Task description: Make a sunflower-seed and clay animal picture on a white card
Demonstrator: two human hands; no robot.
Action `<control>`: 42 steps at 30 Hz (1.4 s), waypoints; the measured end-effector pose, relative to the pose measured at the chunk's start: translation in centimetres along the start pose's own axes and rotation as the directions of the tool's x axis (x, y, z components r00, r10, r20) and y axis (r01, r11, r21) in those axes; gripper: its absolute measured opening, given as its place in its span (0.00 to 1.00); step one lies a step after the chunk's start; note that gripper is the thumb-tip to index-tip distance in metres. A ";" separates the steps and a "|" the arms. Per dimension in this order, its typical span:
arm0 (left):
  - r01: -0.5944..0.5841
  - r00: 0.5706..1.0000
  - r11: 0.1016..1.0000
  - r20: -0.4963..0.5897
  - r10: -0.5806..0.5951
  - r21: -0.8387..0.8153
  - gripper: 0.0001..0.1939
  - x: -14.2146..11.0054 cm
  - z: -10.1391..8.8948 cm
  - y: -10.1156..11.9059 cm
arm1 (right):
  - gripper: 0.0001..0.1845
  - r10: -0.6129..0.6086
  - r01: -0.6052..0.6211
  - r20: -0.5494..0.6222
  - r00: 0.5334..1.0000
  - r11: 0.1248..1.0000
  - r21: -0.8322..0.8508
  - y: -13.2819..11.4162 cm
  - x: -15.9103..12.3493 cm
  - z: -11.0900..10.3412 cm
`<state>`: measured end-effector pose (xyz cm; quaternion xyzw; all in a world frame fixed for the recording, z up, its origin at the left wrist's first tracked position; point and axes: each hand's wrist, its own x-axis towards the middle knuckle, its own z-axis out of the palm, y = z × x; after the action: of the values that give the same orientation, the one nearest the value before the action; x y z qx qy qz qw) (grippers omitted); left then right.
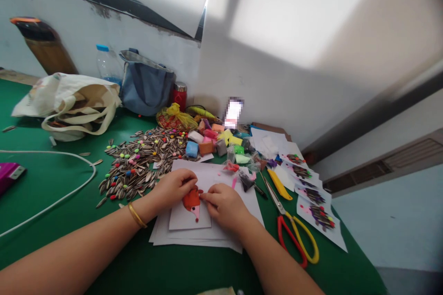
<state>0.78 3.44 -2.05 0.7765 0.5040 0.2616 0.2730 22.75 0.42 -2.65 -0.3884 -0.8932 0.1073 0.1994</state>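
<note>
A small hedgehog figure of orange-brown modelling clay (191,200), with a pink pointed face and dark nose, lies flat on a white card (180,221). The card rests on a stack of white paper (238,240). At the figure's upper edge is my left hand (175,190), fingers pinched together and their tips partly hidden. My right hand (224,205) has thumb and index finger together at the figure's right edge, by a small brown bit of clay. Whatever either pinch holds is too small or covered to name.
Sunflower seeds (138,166) with coloured bits lie left of the paper. Clay blocks (206,147) sit behind it. To the right are scissors (285,214), a yellow cutter (279,184) and finished seed hedgehog cards (321,216). Bags (147,85), a red flask (179,96) and a phone (233,113) stand along the wall.
</note>
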 end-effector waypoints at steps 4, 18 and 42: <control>0.001 1.000 1.000 0.002 -0.001 -0.006 0.11 0.0 0.0 0.1 | 0.17 -0.020 0.022 0.031 0.999 0.998 -0.057 -0.1 0.1 0.1; -0.019 1.000 1.000 -0.021 0.019 -0.012 0.10 0.0 0.0 0.0 | 0.19 -0.054 0.060 0.058 0.997 0.993 -0.105 -0.1 -0.1 0.1; -0.415 0.910 0.870 0.135 0.393 0.266 0.41 -1.5 0.2 1.2 | 0.22 0.262 -0.180 0.235 0.936 0.931 -0.318 -2.4 0.0 -3.6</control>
<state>1.14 1.65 -1.59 0.9056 0.3525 0.2063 0.1149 22.77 -1.07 1.45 -0.4940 -0.8681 0.0488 0.0014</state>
